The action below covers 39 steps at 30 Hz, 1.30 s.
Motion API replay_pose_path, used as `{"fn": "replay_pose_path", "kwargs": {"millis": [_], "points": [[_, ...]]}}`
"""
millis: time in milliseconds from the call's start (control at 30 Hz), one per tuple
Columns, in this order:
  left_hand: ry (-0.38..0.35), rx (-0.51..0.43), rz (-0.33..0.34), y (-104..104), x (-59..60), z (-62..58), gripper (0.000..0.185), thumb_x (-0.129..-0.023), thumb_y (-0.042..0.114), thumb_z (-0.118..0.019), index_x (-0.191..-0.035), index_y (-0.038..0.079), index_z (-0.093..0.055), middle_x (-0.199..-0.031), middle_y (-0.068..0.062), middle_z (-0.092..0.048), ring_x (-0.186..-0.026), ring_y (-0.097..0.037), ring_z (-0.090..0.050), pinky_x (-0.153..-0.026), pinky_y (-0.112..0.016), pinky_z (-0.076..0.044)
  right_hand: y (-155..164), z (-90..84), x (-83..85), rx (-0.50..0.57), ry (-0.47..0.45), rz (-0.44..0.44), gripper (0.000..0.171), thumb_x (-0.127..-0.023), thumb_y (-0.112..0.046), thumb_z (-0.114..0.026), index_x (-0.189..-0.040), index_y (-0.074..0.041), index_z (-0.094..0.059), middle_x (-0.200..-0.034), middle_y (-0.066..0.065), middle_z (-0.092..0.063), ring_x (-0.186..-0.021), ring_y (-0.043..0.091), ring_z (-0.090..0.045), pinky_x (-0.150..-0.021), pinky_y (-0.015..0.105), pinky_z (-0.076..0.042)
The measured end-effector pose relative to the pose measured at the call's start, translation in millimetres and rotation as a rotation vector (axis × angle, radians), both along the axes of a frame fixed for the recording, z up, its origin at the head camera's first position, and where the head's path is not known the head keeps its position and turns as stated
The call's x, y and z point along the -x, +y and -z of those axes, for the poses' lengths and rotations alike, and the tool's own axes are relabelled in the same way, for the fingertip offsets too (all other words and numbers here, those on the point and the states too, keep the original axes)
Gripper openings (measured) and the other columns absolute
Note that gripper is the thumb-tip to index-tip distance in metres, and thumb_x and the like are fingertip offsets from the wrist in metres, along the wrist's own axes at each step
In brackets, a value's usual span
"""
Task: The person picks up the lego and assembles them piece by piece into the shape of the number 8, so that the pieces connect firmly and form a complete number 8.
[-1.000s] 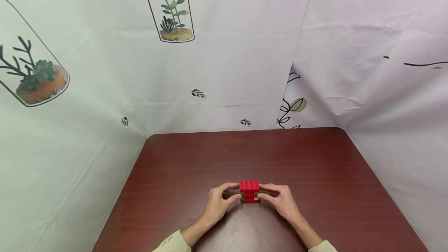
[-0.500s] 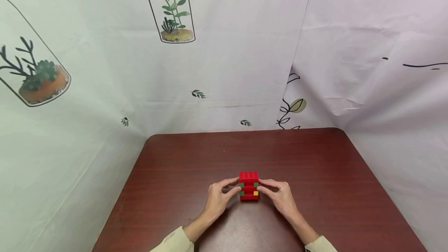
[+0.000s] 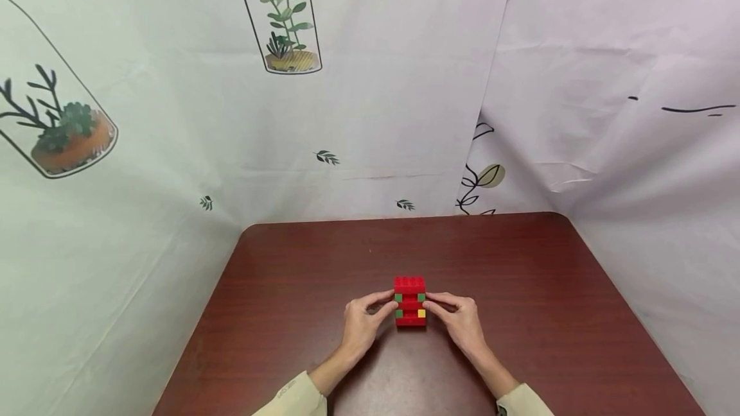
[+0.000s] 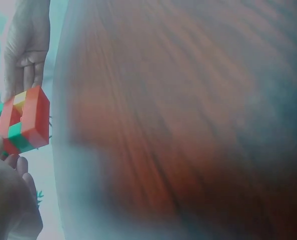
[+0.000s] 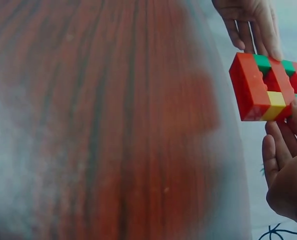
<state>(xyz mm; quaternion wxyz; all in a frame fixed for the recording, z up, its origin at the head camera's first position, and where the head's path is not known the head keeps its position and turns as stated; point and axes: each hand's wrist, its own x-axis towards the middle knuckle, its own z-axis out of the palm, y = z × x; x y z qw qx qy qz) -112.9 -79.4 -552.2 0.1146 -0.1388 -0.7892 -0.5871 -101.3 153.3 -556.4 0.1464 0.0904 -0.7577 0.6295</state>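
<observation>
Both hands grasp a red plastic brick stack with green and yellow pieces (image 3: 410,301) above a dark reddish wooden table (image 3: 520,313). The left hand (image 3: 362,321) pinches it at nine o'clock, the right hand (image 3: 458,321) at three o'clock.

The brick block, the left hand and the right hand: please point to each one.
brick block (image 3: 410,301), head view, on its red front face.
left hand (image 3: 360,328), head view, on its back.
right hand (image 3: 462,326), head view, on its back.
</observation>
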Motion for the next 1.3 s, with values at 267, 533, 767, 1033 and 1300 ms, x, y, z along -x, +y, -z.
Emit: {"fn": "replay_pose_path", "kwargs": {"millis": [267, 533, 767, 1033, 1300], "points": [[-0.020, 0.010, -0.015, 1.2, 4.5, 3.4, 0.027, -0.089, 0.028, -0.088, -0.110, 0.012, -0.085, -0.103, 0.006, -0.081, -0.087, -0.010, -0.077, -0.076, -0.024, -0.059, -2.6, 1.6, 1.7, -0.041, -0.021, 0.046, 0.019, -0.087, -0.013, -0.088, -0.104, -0.005, -0.085, -0.094, 0.002, -0.081, -0.085, 0.013, -0.076, -0.071, 0.019, -0.055], [-0.049, 0.076, -0.081, 1.4, 7.5, 5.8, 0.021, -0.089, 0.030, -0.088, -0.105, 0.017, -0.087, -0.094, 0.007, -0.081, -0.080, -0.007, -0.075, -0.073, -0.025, -0.057, -6.4, 2.7, 7.0, -0.102, -0.066, 0.089, 0.018, -0.085, -0.014, -0.090, -0.103, -0.011, -0.087, -0.093, -0.002, -0.081, -0.086, 0.010, -0.076, -0.071, 0.021, -0.056], [-0.087, 0.128, -0.142, 3.2, 9.3, 6.5, 0.019, -0.089, 0.035, -0.088, -0.102, 0.020, -0.087, -0.089, 0.012, -0.080, -0.081, -0.006, -0.075, -0.078, -0.029, -0.056, -8.5, 3.7, 10.3, -0.114, -0.079, 0.083, 0.020, -0.084, -0.012, -0.091, -0.103, -0.009, -0.086, -0.094, 0.002, -0.081, -0.086, 0.016, -0.078, -0.069, 0.020, -0.057], [-0.087, 0.123, -0.160, 5.7, 11.9, 6.8, 0.018, -0.090, 0.033, -0.088, -0.101, 0.019, -0.087, -0.088, 0.012, -0.080, -0.081, -0.005, -0.075, -0.078, -0.028, -0.055, -8.9, 4.5, 13.3, -0.121, -0.110, 0.095, 0.019, -0.084, -0.016, -0.091, -0.102, -0.011, -0.087, -0.093, 0.002, -0.080, -0.085, 0.015, -0.078, -0.069, 0.021, -0.057], [-0.099, 0.155, -0.187, 8.4, 14.9, 4.8, 0.016, -0.090, 0.032, -0.088, -0.101, 0.020, -0.087, -0.087, 0.013, -0.079, -0.081, -0.004, -0.074, -0.077, -0.029, -0.056, -11.3, 2.4, 15.0, -0.134, -0.149, 0.129, 0.017, -0.084, -0.014, -0.092, -0.100, -0.011, -0.087, -0.092, 0.003, -0.080, -0.083, 0.014, -0.078, -0.070, 0.021, -0.057]]}}
